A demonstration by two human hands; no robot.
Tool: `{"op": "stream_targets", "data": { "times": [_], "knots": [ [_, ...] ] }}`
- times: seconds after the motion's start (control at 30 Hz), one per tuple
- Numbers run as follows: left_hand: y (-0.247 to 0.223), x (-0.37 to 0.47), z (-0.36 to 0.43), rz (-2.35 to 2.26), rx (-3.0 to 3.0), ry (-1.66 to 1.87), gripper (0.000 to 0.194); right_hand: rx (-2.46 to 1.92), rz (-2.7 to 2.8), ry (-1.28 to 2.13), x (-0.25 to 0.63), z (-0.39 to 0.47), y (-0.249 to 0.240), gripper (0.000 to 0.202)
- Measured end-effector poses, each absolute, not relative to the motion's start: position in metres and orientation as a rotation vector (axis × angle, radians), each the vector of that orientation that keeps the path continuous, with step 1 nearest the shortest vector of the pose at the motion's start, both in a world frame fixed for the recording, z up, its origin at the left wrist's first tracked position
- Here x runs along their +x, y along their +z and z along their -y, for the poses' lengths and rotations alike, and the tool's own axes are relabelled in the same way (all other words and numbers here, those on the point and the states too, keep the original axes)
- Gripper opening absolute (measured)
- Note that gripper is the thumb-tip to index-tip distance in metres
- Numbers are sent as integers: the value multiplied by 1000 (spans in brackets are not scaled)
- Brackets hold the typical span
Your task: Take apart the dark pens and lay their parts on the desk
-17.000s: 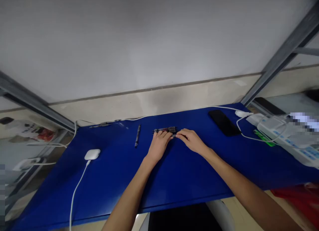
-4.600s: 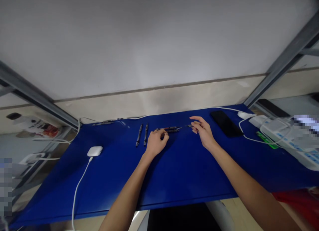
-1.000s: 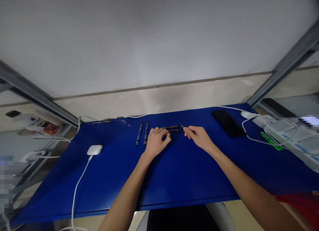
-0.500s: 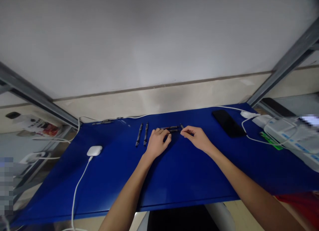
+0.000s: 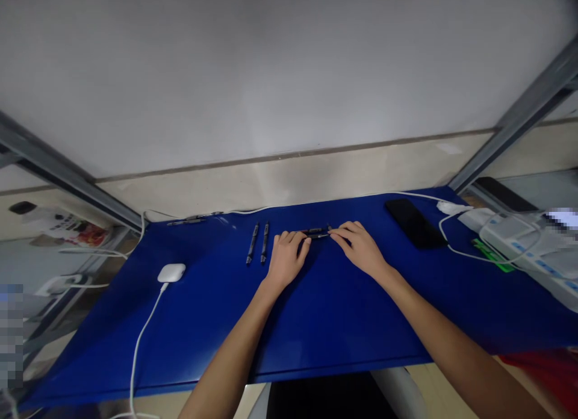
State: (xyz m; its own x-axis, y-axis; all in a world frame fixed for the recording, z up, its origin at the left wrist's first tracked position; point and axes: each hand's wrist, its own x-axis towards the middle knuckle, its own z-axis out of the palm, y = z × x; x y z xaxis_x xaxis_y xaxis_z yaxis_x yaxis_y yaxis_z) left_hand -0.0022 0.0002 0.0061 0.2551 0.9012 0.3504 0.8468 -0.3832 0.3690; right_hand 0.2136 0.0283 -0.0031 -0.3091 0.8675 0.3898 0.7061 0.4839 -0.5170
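Pen in hand (image 5: 320,236): crosswise near the middle of the blue desk (image 5: 307,322), between my left hand (image 5: 286,255) and right hand (image 5: 357,248).
Bottle (image 5: 67,226): far left, beyond the desk's edge.
White case (image 5: 171,273): on the desk's left part, joined to a white cable (image 5: 141,338).
Two pens (image 5: 258,243): side by side, a gap between them, just left of my left hand.
Left hand: thumb and forefinger clamped on the left end of the pen in hand.
Back pen (image 5: 312,230): just behind it, roughly parallel, left end hidden.
Right hand: fingertips close together at its right end, beside a small dark piece (image 5: 329,226); I cannot tell what they pinch.
Phone (image 5: 413,223): dark, right of my right hand.
Green packet (image 5: 493,255): farther right.
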Motion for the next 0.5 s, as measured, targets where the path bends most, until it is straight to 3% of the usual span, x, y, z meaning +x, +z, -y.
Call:
{"op": "stream_targets", "data": {
  "times": [0.37,0.5],
  "knots": [
    [6,-7,-2,-1754,2378,822,31,-1572,2073,-20,223,-36,-18,39],
    [6,-6,-2,-1756,2380,816,31,-1626,2050,-17,228,-38,-19,25]
  ]
}}
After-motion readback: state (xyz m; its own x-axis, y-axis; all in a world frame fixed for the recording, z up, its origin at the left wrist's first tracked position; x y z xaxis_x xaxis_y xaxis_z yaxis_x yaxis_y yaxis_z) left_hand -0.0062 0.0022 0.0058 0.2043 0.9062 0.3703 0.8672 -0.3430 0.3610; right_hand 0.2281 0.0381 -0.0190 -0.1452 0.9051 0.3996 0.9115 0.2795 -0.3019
